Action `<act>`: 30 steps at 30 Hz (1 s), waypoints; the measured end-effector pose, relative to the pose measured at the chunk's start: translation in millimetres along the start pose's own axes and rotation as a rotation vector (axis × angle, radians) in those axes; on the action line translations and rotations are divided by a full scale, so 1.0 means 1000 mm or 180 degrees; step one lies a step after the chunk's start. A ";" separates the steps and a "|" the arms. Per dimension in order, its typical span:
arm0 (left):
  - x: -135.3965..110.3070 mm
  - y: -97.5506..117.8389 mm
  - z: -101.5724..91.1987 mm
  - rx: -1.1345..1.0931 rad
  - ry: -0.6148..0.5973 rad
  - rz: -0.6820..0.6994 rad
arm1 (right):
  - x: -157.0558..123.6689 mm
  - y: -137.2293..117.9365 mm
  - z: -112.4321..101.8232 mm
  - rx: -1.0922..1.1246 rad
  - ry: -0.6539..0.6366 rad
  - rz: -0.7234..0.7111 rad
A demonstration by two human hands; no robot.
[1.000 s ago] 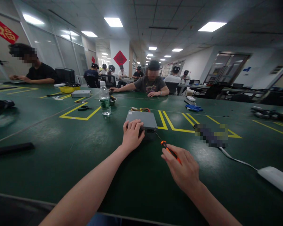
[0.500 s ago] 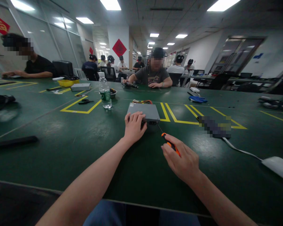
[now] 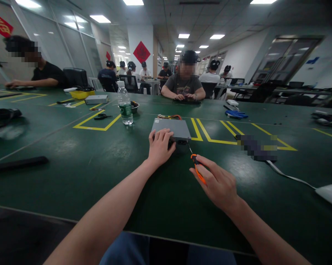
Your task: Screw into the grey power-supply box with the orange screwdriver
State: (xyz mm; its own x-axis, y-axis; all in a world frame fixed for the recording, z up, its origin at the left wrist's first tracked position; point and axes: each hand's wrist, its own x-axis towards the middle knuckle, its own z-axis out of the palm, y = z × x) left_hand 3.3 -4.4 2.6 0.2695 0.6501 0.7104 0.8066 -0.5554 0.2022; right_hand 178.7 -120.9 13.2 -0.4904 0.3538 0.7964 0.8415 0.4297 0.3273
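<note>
A flat grey metal power supply unit point(image 3: 174, 127) lies on the green table, with coloured wires point(image 3: 170, 117) at its far side and a socket in its near face. My left hand point(image 3: 160, 147) grips its near left corner, fingers over the top and thumb against the front. My right hand point(image 3: 216, 181) is closed round the orange and black handle of a screwdriver point(image 3: 195, 161). The thin shaft points up and left to the unit's near right corner. Whether the tip touches a screw is too small to tell.
A water bottle point(image 3: 124, 105) and a small bowl point(image 3: 134, 107) stand beyond the unit to the left. Right of it lie a blurred dark device point(image 3: 255, 148) on a white cable and blue gloves point(image 3: 236, 114). A co-worker point(image 3: 184, 86) sits opposite.
The screwdriver handle has turned within my right hand, showing more orange. My left hand stays on the unit. The view shifts slightly, and the co-worker opposite has brought both hands together.
</note>
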 end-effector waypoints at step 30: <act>0.000 0.000 0.001 0.0025 0.0056 0.0010 | 0.014 0.011 0.017 0.0834 0.0327 -0.0203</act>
State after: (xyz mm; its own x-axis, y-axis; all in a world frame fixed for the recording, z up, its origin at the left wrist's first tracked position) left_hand 4.4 -3.6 1.8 0.2628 0.6393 0.7227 0.8100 -0.5531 0.1947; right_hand 177.2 -97.0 19.5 -0.5037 0.2388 0.8302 0.7160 0.6531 0.2466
